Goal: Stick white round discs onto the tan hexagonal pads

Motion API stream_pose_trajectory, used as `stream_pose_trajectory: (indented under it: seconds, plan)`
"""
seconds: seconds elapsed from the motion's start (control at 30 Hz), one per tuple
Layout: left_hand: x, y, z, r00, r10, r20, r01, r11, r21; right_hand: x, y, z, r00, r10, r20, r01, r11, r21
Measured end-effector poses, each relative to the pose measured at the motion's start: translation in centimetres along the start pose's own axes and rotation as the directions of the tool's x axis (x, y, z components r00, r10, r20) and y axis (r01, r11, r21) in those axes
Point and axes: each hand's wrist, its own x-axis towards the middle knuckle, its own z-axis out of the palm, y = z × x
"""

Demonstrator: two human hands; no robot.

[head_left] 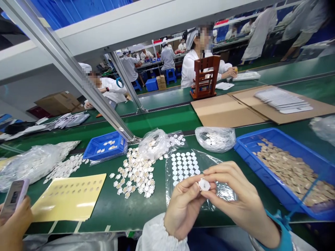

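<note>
Between my two hands is a small white round disc point(204, 185) with a scalloped-looking edge and a faint mark at its centre. My left hand point(183, 204) pinches it from the left, thumb and forefinger closed. From the other side, the thumb and fingers of my right hand point(237, 191) also close on its edge. Beneath my hands lies a clear plastic sheet point(169, 198) with rows of white round stickers point(184, 163). To the left is a loose heap of small round pieces point(140, 170), some white, some with tan centres.
A blue tray point(243, 148) of tan pieces stands right. A bag of white pieces point(214, 138) and a small blue bin point(91, 148) sit behind. Yellow sticker sheets point(70, 205) lie left, beside another person's hand point(17, 223) holding a phone point(14, 198). A metal post point(104, 108) rises behind.
</note>
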Motion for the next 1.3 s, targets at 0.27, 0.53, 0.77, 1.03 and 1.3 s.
stream_pose_trajectory:
  seconds: [0.27,0.53,0.77,1.03,1.3]
  plan:
    - [0.0,0.9,1.1,0.995,0.082,-0.066,-0.064,0.968,0.241,-0.3,0.5,0.2,0.999,-0.006,0.034,0.009,0.996,-0.084]
    - [-0.2,1.0,1.7,0.985,0.128,-0.113,-0.086,0.944,0.318,-0.4,0.6,0.3,0.999,-0.014,0.044,0.018,0.996,-0.088]
    - [-1.3,1.3,2.6,0.974,0.205,-0.100,-0.139,0.881,0.453,-0.2,0.3,0.1,1.000,0.018,-0.004,-0.018,1.000,0.009]
    - [-2.3,1.1,2.8,0.972,0.219,-0.084,-0.148,0.852,0.503,-0.4,0.2,-0.2,0.999,0.047,0.007,-0.047,0.995,0.090]
    - [-2.2,0.9,3.0,0.971,0.202,-0.124,-0.119,0.866,0.486,-0.5,0.0,-0.2,1.000,-0.005,-0.011,0.005,0.999,0.043]
